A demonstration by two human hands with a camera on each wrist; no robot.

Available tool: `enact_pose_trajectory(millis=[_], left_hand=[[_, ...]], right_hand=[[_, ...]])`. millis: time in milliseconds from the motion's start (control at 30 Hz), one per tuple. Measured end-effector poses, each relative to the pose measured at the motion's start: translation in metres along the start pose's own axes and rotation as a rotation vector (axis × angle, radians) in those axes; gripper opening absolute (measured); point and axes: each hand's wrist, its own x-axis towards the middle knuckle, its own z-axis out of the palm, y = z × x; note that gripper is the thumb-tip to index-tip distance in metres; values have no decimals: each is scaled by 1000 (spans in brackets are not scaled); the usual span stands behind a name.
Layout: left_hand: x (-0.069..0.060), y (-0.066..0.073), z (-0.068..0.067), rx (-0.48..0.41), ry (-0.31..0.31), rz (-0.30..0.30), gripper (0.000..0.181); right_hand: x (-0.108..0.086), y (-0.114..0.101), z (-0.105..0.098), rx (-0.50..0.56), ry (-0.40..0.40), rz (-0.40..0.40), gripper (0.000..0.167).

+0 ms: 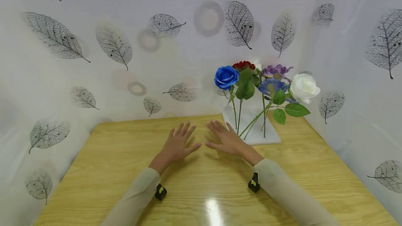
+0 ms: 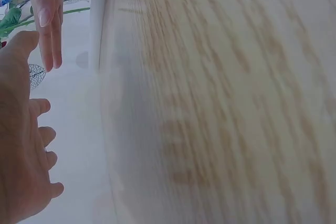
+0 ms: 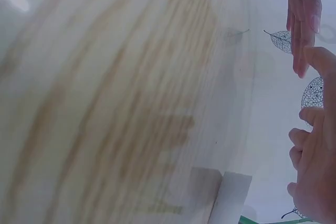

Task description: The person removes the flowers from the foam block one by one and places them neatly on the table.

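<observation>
Both hands are held palm down above the wooden table, fingers spread and thumbs pointing at each other with a small gap. The left hand holds nothing; in the left wrist view the left hand hovers over the surface. The right hand is also empty, just left of the flower stems and near the white foam board. In the right wrist view the right hand is at the right edge, above the table. Flowers stand upright or leaning on the board: a blue rose and a white rose among them.
A dark red flower, a purple flower and a blue-violet flower stand between the roses. Behind and beside the table hangs a pale curtain printed with leaves. Small black devices are strapped at both wrists.
</observation>
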Motion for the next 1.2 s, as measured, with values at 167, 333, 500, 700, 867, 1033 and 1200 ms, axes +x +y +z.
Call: enact_pose_trajectory(millis=[167, 333, 500, 700, 867, 1033, 1200], left_hand=[[1, 2, 3, -28, -10, 9, 82], [3, 7, 8, -104, -16, 34, 81], [7, 20, 15, -227, -52, 43, 83], [19, 40, 27, -383, -88, 80, 89], [32, 61, 37, -581, -127, 40, 99], [44, 81, 46, -707, -129, -33, 106], [58, 96, 53, -742, -81, -79, 113]], right_hand=[[-7, 0, -5, 61, -10, -18, 80], [-17, 9, -8, 139, -28, -68, 77], [-36, 19, -17, 217, -55, -130, 72], [-67, 34, -31, 244, -114, -117, 65], [-91, 55, -44, 210, -108, -98, 58], [-116, 82, -64, 201, -119, 0, 58], [-134, 109, -89, 117, -147, 197, 70]])
